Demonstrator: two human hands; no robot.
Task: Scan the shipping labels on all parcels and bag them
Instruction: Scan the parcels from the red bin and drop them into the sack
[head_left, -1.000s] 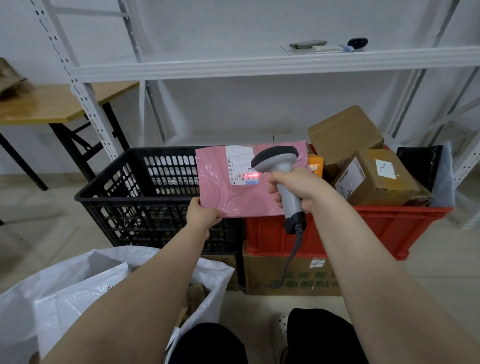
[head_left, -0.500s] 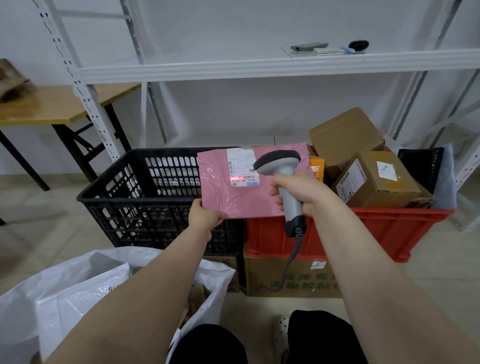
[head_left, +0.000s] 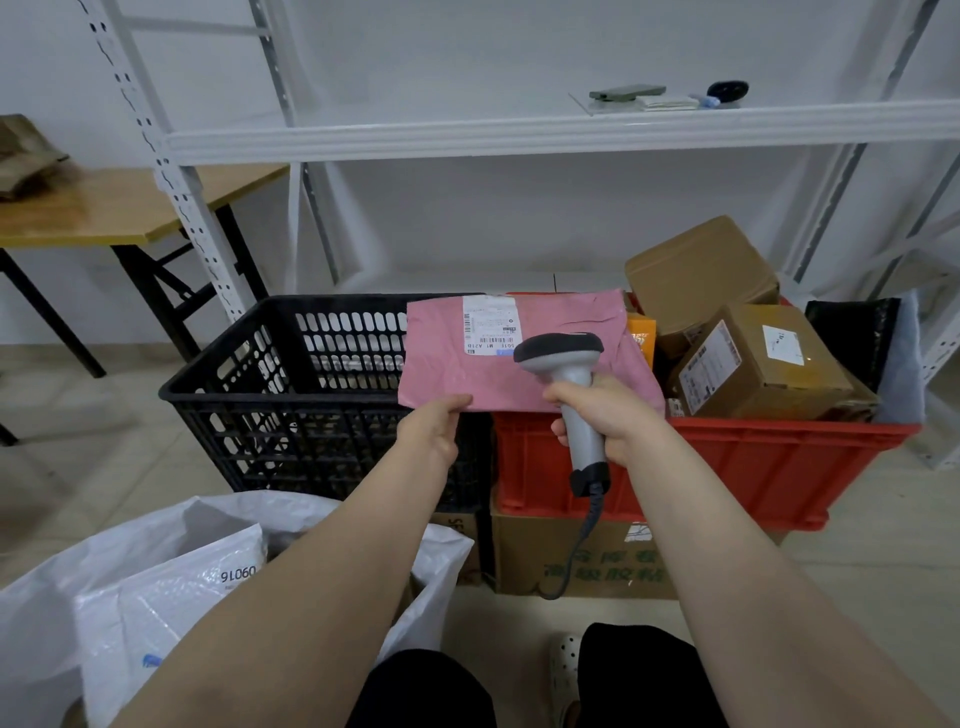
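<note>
The left hand (head_left: 431, 431) pinches the lower-left corner of the flat pink plastic mailer (head_left: 447, 364), held up in front with its long axis running 9 to 3. The right hand (head_left: 608, 415) clasps the grey handheld scanner (head_left: 563, 353), whose head is at 5 o'clock from the white shipping label (head_left: 491, 325). The open white plastic sack (head_left: 322, 509) lies at 7 o'clock from the left hand, likely the nearer one for bagging.
</note>
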